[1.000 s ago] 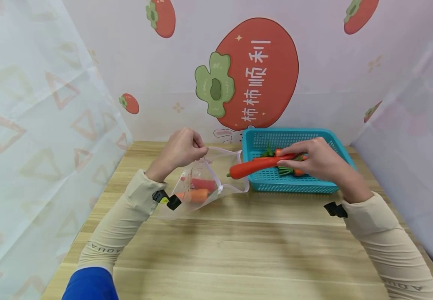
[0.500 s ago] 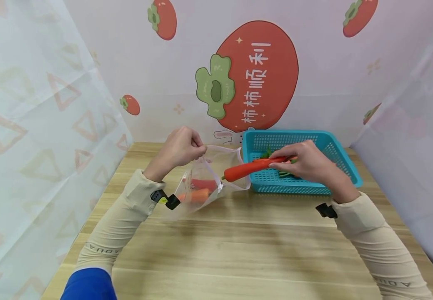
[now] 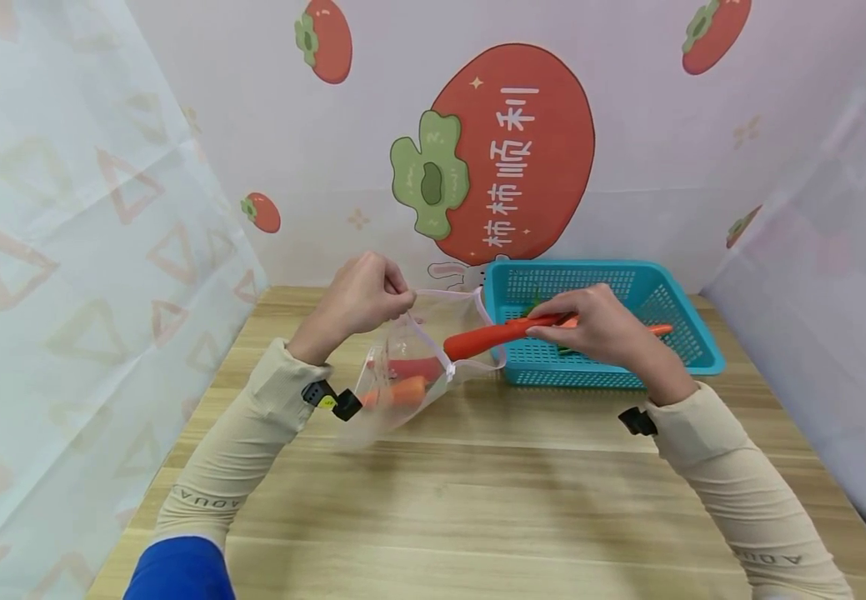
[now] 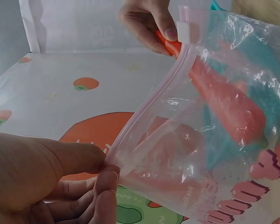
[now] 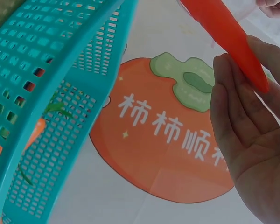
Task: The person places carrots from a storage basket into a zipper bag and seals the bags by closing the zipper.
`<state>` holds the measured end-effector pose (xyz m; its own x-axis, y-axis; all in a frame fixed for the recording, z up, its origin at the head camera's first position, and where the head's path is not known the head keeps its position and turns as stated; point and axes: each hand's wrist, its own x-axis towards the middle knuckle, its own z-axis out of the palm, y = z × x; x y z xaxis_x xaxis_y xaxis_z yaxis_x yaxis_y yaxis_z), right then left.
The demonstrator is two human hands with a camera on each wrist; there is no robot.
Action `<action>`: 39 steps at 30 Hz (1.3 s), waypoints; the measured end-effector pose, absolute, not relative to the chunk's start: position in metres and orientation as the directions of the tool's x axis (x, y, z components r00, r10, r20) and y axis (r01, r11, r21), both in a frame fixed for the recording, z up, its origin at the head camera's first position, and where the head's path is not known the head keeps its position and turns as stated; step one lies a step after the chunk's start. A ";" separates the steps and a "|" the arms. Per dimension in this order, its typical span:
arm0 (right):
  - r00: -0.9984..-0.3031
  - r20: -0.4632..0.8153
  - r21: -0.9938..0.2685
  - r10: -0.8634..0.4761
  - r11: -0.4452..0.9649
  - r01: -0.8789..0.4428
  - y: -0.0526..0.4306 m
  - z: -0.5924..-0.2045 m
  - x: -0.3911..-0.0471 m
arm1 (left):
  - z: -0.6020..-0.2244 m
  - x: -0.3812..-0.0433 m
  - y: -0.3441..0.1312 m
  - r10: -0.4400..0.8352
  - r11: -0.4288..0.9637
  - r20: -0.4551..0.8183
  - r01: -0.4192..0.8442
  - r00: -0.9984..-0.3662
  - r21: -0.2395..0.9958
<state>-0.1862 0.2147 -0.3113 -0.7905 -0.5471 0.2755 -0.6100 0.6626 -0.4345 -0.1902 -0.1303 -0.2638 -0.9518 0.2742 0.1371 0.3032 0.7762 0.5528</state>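
A long red pepper (image 3: 481, 339) slants through the mouth of a clear zip bag (image 4: 172, 158), its thick stem end inside. My right hand (image 3: 593, 329) pinches its narrow end between thumb and fingers, just outside the opening. Thumb and forefinger of my left hand (image 3: 361, 296) pinch the pink zip edge at the far upper corner, holding the bag open. Through the film I see an orange carrot (image 3: 406, 392) and another red vegetable (image 3: 412, 367) lower in the bag. A white slider (image 4: 183, 32) sits on the zip.
Right of the bag, a turquoise perforated basket (image 3: 590, 377) stands against the back wall sheet. Inside it lie green leaves and orange vegetables, partly hidden by my right hand; one carrot (image 3: 659, 330) shows beyond it. Wood-grain tabletop (image 3: 463, 500) extends in front.
My right hand has moved left, carrying the red pepper from over the basket until its thick end entered the bag. My left hand keeps its hold on the bag's edge, almost still.
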 end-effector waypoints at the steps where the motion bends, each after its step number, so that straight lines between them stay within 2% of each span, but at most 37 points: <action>1: -0.792 0.273 -0.437 -0.546 0.662 -0.608 0.214 -0.312 -0.187 | -0.264 -0.190 -0.130 0.273 0.776 0.133 0.300 -0.953 0.556; 12: -0.788 0.277 -0.465 -0.550 0.641 -0.611 0.206 -0.321 -0.194 | -0.266 -0.189 -0.124 0.291 0.774 0.136 0.317 -0.947 0.548; 28: -0.739 0.291 -0.465 -0.607 0.585 -0.664 0.186 -0.336 -0.203 | -0.264 -0.189 -0.121 0.282 0.769 0.169 0.328 -0.944 0.548; 39: -0.760 0.289 -0.478 -0.582 0.601 -0.641 0.192 -0.343 -0.204 | -0.263 -0.188 -0.124 0.283 0.764 0.161 0.324 -0.945 0.558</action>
<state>-0.2040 0.1921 -0.3428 -0.7603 -0.5818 0.2887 -0.6411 0.6008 -0.4776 -0.1876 -0.1236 -0.2626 -0.9455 0.2829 0.1614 0.3238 0.7641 0.5579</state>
